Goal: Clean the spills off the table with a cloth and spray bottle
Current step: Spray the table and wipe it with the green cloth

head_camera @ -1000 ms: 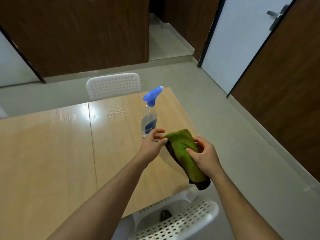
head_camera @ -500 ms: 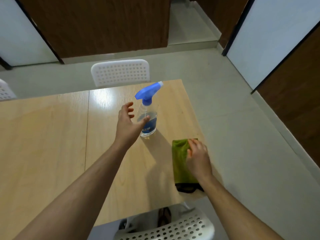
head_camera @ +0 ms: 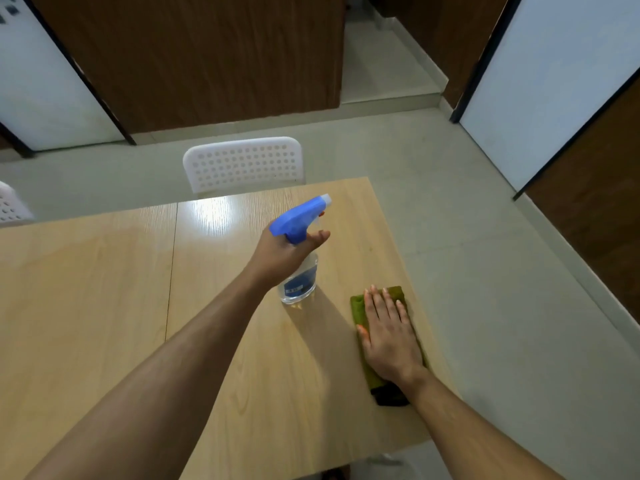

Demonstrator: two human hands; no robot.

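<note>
Green cloth [head_camera: 360,308] lies pinned under my flat, unclenched right hand [head_camera: 389,336] at four o'clock near the tabletop [head_camera: 104,306] edge, while my left hand [head_camera: 282,256] grips the spray bottle [head_camera: 299,284] neck, whose upward-tilted nozzle risks misting beyond the tabletop.

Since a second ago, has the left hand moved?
Yes. The left hand left the cloth, went forward along the table toward the far chair, and now grips the spray bottle.
</note>
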